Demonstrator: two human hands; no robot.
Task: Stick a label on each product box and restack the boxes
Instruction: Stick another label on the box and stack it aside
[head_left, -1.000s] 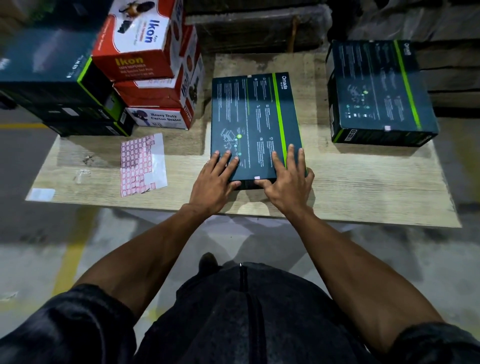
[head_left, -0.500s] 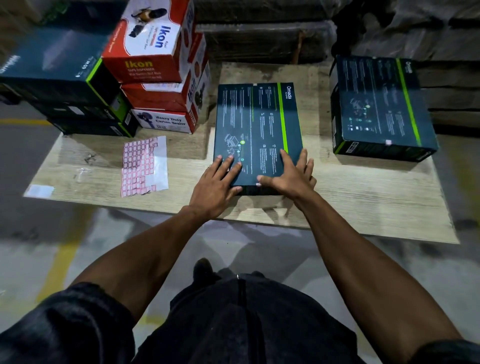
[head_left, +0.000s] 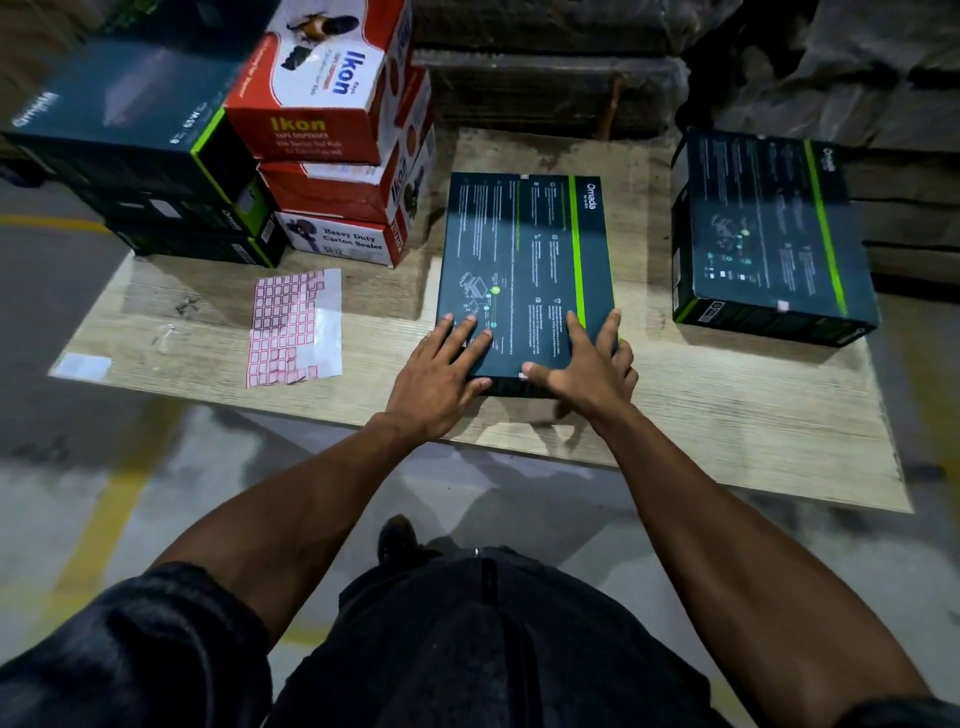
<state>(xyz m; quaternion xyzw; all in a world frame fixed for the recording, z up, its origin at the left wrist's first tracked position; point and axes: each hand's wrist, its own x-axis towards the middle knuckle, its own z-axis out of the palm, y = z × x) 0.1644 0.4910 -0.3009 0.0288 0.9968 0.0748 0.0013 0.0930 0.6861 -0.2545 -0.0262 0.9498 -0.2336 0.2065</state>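
A dim storeroom floor with yellow lines is seen, and on it a low wooden desk (head_left: 727, 426) carrying the goods. At its middle a flat dark box (head_left: 524, 260) with a green stripe lies printed face up, its long axis running away from the person, its near short end toward the desk's front edge. At that near end both hands are laid. The left hand (head_left: 441, 379) rests on the near left corner, fingers spread and fairly straight over the top face, thumb at the front edge. The right hand (head_left: 587, 369) is set on the near right corner, fingers over the top and curling at the right side edge, thumb pressed near a small pale label (head_left: 523, 374) at the front rim; whether a true grip is closed round the edge cannot be told. Both forearms reach forward, nearly symmetrical.

A stack of like dark boxes (head_left: 769, 234) stands well apart to the right, so the right hand is the nearer one for a carry that way. A label sheet (head_left: 291, 327) lies to the left, beside red boxes (head_left: 332, 156) and more dark boxes (head_left: 135, 145).
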